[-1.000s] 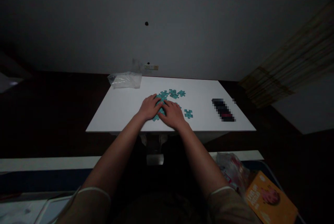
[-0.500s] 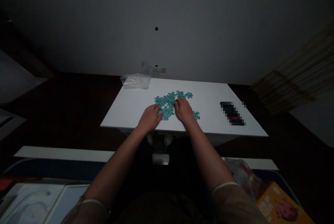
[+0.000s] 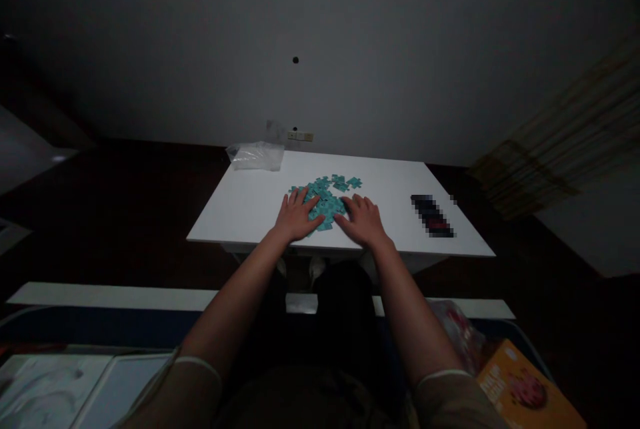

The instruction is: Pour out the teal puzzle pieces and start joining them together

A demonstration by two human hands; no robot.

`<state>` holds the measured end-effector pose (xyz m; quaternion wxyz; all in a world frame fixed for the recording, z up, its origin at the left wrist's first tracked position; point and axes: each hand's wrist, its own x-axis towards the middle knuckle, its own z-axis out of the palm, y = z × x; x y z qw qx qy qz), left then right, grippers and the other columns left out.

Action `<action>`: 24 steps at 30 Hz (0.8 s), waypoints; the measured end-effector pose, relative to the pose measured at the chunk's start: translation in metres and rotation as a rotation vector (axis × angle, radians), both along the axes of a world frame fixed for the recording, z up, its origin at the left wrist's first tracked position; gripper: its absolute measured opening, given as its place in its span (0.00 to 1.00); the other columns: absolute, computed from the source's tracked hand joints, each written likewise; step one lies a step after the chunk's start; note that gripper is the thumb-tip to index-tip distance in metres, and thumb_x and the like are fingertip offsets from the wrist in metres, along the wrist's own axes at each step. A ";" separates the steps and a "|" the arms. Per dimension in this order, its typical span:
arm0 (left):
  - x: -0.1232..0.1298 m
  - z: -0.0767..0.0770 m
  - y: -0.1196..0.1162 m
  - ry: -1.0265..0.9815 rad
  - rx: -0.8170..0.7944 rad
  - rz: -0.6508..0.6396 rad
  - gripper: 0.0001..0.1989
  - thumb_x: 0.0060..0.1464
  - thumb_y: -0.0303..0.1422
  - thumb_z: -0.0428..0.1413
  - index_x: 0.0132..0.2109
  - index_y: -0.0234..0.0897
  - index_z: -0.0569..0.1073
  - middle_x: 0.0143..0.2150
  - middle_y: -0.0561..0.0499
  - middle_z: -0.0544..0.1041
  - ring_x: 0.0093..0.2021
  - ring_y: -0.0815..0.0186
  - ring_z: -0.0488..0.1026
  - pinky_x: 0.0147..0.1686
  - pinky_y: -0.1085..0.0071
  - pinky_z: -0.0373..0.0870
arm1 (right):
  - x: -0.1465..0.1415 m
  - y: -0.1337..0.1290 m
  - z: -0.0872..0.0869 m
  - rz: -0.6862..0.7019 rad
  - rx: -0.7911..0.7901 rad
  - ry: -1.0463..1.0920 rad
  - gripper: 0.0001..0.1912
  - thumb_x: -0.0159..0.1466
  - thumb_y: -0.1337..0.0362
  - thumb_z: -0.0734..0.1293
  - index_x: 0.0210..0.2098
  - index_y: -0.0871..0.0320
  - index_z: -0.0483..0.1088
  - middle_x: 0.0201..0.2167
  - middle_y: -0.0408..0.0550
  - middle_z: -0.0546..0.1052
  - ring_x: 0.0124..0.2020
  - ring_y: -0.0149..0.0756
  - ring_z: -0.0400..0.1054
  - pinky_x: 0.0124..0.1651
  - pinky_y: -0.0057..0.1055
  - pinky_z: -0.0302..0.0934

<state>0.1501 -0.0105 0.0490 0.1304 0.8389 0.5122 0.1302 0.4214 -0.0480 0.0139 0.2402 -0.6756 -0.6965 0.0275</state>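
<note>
Teal puzzle pieces lie heaped near the middle of the white table, with a few pieces at the heap's far right. My left hand rests palm down with spread fingers against the left side of the heap. On the heap's right side lies my right hand, its fingers apart and its thumb touching the pieces. Neither hand grips a piece. The parts of the heap under my fingers are hidden.
A clear plastic bag lies at the table's far left corner. A dark pixelated object is on the right side. Closer to me are an orange box, another plastic bag and a white flat box.
Both hands have opened out flat and now stand wider apart. The pieces are pushed into a tighter heap, and the piece right of my right hand no longer shows there. The view has shifted slightly.
</note>
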 end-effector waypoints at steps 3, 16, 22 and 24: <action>0.001 0.001 0.012 0.037 -0.042 -0.001 0.40 0.79 0.61 0.61 0.88 0.53 0.72 0.96 0.43 0.59 0.95 0.31 0.53 0.90 0.28 0.51 | 0.007 -0.006 -0.004 0.061 -0.079 -0.035 0.37 0.80 0.44 0.74 0.82 0.52 0.78 0.84 0.66 0.75 0.86 0.78 0.64 0.87 0.78 0.57; -0.071 -0.010 0.040 -0.164 0.137 0.110 0.16 0.79 0.40 0.59 0.56 0.42 0.92 0.71 0.34 0.86 0.72 0.36 0.79 0.76 0.37 0.78 | -0.021 0.004 -0.007 0.248 -0.030 0.107 0.41 0.80 0.44 0.73 0.85 0.59 0.73 0.86 0.72 0.71 0.87 0.73 0.65 0.88 0.74 0.62; -0.108 -0.018 0.036 -0.331 0.128 0.142 0.10 0.74 0.35 0.61 0.50 0.45 0.89 0.63 0.37 0.89 0.67 0.39 0.82 0.74 0.39 0.79 | -0.078 0.019 -0.007 0.351 0.015 0.098 0.30 0.83 0.54 0.70 0.80 0.56 0.78 0.83 0.68 0.76 0.84 0.65 0.69 0.88 0.69 0.63; -0.118 -0.021 0.033 -0.449 0.130 0.157 0.09 0.73 0.34 0.62 0.50 0.46 0.89 0.61 0.39 0.90 0.68 0.41 0.83 0.76 0.41 0.78 | -0.089 0.022 -0.007 0.373 0.036 0.123 0.27 0.83 0.56 0.70 0.77 0.55 0.80 0.80 0.67 0.79 0.82 0.63 0.71 0.87 0.69 0.65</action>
